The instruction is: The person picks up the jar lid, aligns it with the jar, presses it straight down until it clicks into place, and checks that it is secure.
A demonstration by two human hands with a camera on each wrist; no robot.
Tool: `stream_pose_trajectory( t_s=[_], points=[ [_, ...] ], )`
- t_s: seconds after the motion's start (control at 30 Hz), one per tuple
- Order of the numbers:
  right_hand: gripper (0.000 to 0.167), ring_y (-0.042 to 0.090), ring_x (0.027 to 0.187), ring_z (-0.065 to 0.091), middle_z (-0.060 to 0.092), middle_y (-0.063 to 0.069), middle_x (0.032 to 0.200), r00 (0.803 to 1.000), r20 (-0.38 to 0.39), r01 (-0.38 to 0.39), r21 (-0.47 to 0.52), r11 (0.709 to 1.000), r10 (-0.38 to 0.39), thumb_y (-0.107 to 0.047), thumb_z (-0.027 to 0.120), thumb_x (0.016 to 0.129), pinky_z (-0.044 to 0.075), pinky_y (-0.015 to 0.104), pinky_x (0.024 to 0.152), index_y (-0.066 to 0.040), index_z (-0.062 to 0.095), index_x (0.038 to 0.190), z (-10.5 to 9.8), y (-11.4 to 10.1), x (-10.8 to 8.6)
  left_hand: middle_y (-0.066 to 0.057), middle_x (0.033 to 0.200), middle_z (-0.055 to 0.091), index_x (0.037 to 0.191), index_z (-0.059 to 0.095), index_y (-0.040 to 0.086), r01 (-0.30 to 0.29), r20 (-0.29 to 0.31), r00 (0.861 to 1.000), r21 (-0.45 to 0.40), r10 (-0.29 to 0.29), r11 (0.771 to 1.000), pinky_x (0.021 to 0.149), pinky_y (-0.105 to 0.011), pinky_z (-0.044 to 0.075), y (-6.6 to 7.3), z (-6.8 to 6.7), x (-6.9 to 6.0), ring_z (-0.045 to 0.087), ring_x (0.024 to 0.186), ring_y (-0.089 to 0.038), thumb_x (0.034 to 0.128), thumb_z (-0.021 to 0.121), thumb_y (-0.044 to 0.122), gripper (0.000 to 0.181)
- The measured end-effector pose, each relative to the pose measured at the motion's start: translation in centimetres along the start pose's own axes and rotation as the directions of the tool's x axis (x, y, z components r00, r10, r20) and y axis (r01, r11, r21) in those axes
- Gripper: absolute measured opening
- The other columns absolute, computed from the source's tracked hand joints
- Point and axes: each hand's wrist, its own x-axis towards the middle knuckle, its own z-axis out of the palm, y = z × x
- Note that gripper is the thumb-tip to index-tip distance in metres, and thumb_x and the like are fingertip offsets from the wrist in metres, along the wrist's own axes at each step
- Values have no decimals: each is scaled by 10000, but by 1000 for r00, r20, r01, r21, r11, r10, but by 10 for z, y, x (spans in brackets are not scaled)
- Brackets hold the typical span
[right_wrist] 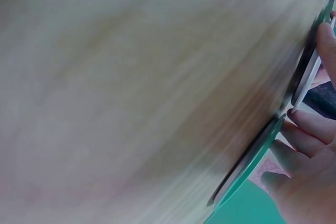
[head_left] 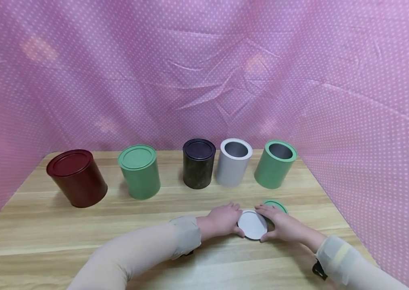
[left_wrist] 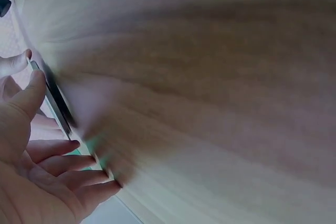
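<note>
A round white lid (head_left: 252,224) is held between two hands low over the table, tipped slightly. My left hand (head_left: 223,220) grips its left edge with thumb and fingers; my right hand (head_left: 283,226) grips its right edge. In the left wrist view the lid (left_wrist: 56,100) shows edge-on beside my left thumb. Just behind my right hand lies a green lid (head_left: 276,206), partly covered by the fingers; the right wrist view shows this green lid (right_wrist: 249,163) near the fingertips.
Along the back stand a lidless white can (head_left: 230,169) and a lidless green can (head_left: 272,171), with a dark lidded can (head_left: 198,171) left of them. Farther left are a lidded green can (head_left: 142,181) and a lidded dark red can (head_left: 82,185). Pink dotted cloth (head_left: 204,80) surrounds the table.
</note>
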Motion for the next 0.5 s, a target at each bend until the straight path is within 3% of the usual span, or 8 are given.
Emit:
stream_pose_trajectory(
  t_s=[0.2,0.37,0.5],
  points=[
    [840,468,1271,456,541,250,1346,1000,-18,3,29,1000,-3,-412,832,698,334,641,1049,76,526,1309,2,3,0,-51,1395,549,1267,611,111,-25,3,1000,-14,25,1000,955,-325,520,-3,-1,-1,477,1337,-229,796,699,572,665],
    [813,435,1220,494,575,208,1298,998,-51,27,41,999,-25,-391,845,690,404,596,1001,58,537,1293,2,4,1,-15,1160,654,1103,644,127,-61,-39,997,-47,59,997,759,-292,559,-8,-2,0,629,1093,-180,798,718,542,520],
    [788,414,1214,503,587,185,1284,998,-60,22,48,999,-19,-368,848,693,410,587,1001,42,541,1292,1,5,3,36,955,656,958,627,158,-81,-64,995,-106,74,991,673,-253,517,-14,-3,2,633,870,-121,798,733,512,403]
  ],
)
